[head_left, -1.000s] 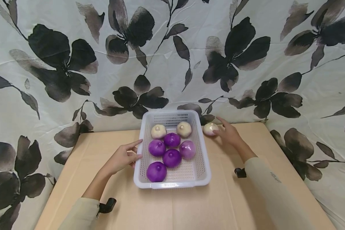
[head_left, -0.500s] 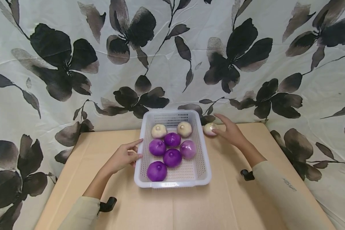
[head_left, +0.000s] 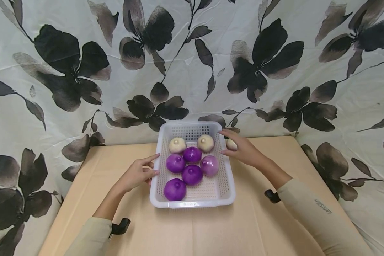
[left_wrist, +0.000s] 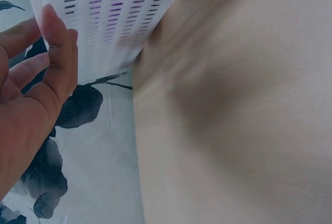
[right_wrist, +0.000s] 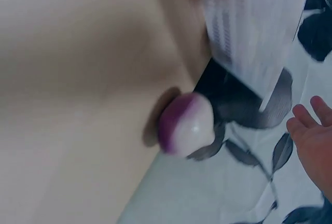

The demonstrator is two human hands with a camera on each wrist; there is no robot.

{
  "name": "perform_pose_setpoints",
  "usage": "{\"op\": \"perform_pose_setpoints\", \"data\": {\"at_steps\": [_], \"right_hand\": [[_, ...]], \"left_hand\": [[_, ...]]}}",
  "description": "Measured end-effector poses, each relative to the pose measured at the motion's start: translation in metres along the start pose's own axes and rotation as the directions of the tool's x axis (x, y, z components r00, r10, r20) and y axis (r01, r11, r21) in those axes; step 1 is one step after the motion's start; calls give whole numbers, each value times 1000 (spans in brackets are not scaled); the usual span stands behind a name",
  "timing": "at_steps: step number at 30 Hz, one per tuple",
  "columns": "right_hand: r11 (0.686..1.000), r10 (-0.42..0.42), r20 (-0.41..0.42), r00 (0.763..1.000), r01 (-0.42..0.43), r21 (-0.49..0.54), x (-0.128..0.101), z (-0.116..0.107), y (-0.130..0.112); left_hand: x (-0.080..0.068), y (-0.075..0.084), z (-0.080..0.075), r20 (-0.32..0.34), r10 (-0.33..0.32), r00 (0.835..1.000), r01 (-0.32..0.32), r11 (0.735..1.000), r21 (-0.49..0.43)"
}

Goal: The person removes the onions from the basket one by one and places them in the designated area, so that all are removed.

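Note:
A white plastic basket (head_left: 192, 204) stands between the two hands, holding several purple onions (head_left: 192, 175) and two pale ones (head_left: 206, 143). At its left rim, the left hand (head_left: 136, 176) touches with relaxed fingers; in the left wrist view its fingertips (left_wrist: 49, 16) lie against the slotted wall (left_wrist: 111, 24). The right hand (head_left: 244, 152) is spread at the basket's right rim, holding nothing. Partly hidden behind that hand is a loose white-and-purple onion (head_left: 232, 144). The right wrist view shows this onion (right_wrist: 185, 125) whole on the table, apart from the right hand (right_wrist: 317, 141).
The light wooden table (head_left: 192, 234) ends at the back against a floral cloth (head_left: 192, 81). The basket's far end is near that back edge. A black wrist strap piece (head_left: 121, 226) sits below the left wrist, another (head_left: 272, 196) below the right.
The right hand has left the loose onion and moved left to the basket's right rim. The onion stays on the table. The left hand and basket have hardly moved.

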State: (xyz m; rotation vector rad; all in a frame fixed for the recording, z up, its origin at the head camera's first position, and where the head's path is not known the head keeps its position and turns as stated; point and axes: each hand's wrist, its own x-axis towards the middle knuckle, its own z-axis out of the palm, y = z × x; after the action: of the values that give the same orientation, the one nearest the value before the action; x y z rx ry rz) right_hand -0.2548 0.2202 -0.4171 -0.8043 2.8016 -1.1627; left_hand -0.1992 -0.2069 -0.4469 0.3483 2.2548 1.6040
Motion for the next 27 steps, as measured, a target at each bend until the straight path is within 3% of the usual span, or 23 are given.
{"op": "perform_pose_setpoints", "data": {"at_steps": [8,13,17,20,27], "right_hand": [[992,-94,165,982,106,-68,12,15,-32],[978,-175,270,947,200,-66,27,22,-52],[967,-226,376,899,255,-27,41,32,-70],[956,-258,464,847,294,-5,50,43,-81],[951,-212,631,746,306,-43,60,72,-99]], "left_hand": [[0,0,-1,0,-3,1000,3,1000,3],[0,0,-1,3,-4,1000,4,1000,0],[0,2,-1,7,-6,1000,6,1000,0],[0,2,-1,7,-6,1000,6,1000,0],[0,-1,-1,9,-5,1000,5,1000,-7]]}}
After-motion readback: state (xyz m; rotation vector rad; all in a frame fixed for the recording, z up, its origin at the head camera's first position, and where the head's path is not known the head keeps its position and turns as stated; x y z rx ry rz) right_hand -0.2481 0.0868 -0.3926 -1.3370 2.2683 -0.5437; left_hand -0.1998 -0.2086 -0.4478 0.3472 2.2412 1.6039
